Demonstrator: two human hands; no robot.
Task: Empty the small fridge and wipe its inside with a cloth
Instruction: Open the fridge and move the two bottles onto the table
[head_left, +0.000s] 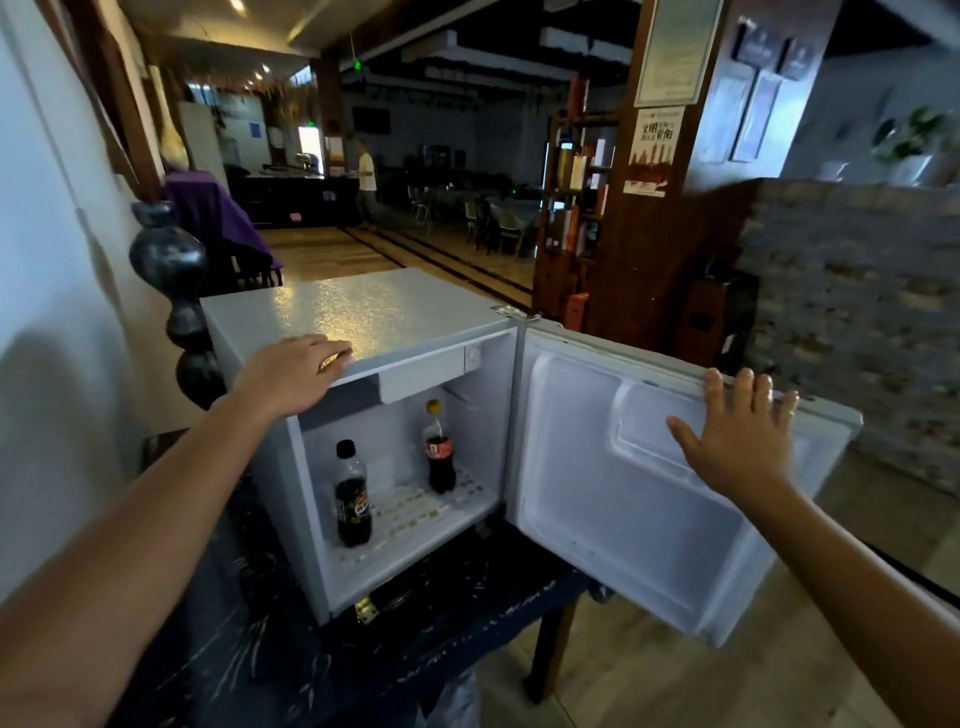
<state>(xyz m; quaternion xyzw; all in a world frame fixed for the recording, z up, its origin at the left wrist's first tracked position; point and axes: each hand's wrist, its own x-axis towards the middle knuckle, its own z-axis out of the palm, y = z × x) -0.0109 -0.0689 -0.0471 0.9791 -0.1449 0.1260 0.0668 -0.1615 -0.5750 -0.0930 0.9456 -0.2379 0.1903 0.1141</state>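
The dark table (426, 639) is carrying the small fridge (363, 306), whose base is sitting near the table's front edge. The door (613, 499) is standing swung wide to the right. The right hand (737, 441) is lying flat against its inner panel, fingers spread, tips reaching the top edge. The left hand (296, 371) is resting on the fridge's top front edge, fingers relaxed. Inside, the black-capped bottle (353, 499) is standing near the front-left, and the yellow-capped bottle (440, 452) is standing farther back, well apart. Beyond, a wooden floor (332, 254) is stretching away.
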